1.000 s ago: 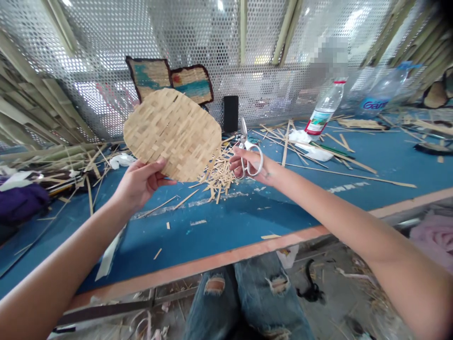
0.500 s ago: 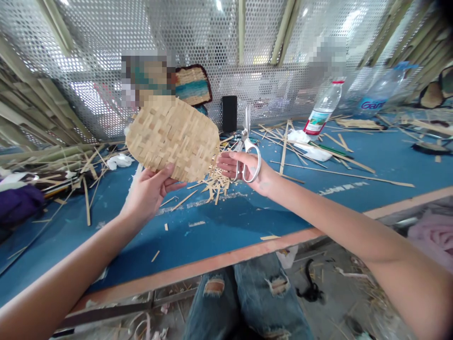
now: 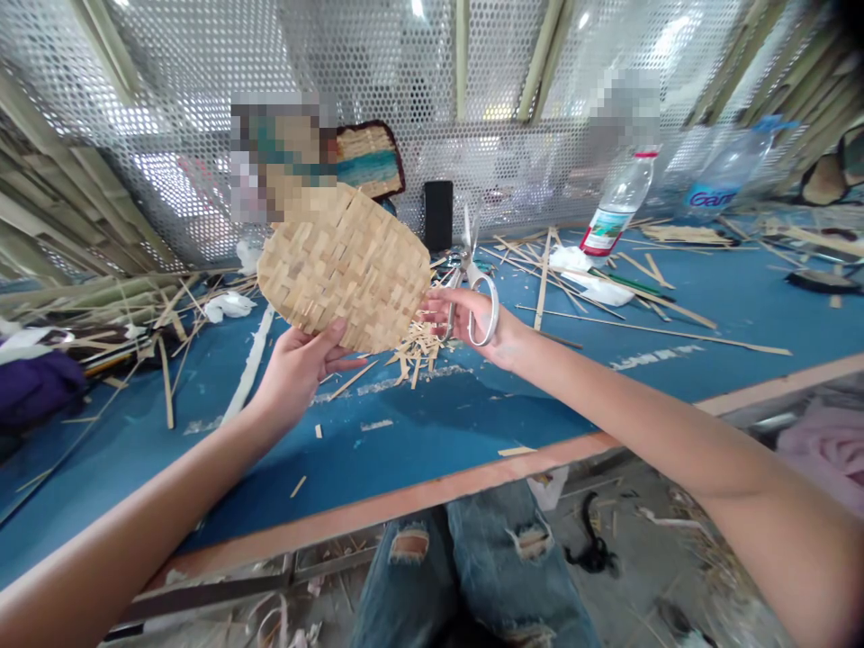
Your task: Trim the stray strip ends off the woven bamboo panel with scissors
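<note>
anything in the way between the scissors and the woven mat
Nothing visible. The right hand holds the scissors right beside the edge of the woven mat, held up by the left hand; no object lies between them.

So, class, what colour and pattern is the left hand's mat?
The mat is pale tan, checker-woven; head view.

left arm (image 3: 128,540): in from the lower left corner, bare forearm stretched up toward centre frame, wrist bent back a little. left hand (image 3: 297,369): just left of centre, thumb (image 3: 336,331) on the near side pressing against the fingers behind, closed pinch grip. right arm (image 3: 675,432): in from the lower right, almost straight, running up-left. right hand (image 3: 472,317): just right of centre, fingers (image 3: 438,310) curled, pointing left, grip closed. hands near each other, not touching.
</note>
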{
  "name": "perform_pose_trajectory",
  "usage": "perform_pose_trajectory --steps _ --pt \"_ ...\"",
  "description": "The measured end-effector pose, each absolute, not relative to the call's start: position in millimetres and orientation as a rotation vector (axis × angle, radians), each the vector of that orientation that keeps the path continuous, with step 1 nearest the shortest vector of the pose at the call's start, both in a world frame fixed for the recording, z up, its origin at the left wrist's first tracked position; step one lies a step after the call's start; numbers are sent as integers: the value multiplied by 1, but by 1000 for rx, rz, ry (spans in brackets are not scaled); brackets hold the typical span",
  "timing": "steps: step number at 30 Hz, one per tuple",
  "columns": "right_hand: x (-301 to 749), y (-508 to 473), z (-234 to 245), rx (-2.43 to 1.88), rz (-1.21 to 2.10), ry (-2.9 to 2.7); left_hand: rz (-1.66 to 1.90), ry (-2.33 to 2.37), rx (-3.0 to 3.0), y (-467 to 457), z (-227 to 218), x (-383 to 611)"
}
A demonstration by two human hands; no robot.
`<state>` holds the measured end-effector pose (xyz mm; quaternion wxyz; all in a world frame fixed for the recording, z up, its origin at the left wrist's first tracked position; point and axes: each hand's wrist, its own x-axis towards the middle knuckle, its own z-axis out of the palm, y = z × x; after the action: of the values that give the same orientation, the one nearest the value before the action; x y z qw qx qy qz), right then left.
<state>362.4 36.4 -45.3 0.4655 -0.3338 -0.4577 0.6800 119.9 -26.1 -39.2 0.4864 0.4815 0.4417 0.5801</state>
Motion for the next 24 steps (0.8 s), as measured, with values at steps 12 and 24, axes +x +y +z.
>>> perform_pose_trajectory --steps 12,24 --pt "364 27 -44 -695 1670 -1116 1289 1052 1116 -28 -37 123" --pt "368 31 -36 -791 1634 -1062 1121 954 1111 -21 -41 112"
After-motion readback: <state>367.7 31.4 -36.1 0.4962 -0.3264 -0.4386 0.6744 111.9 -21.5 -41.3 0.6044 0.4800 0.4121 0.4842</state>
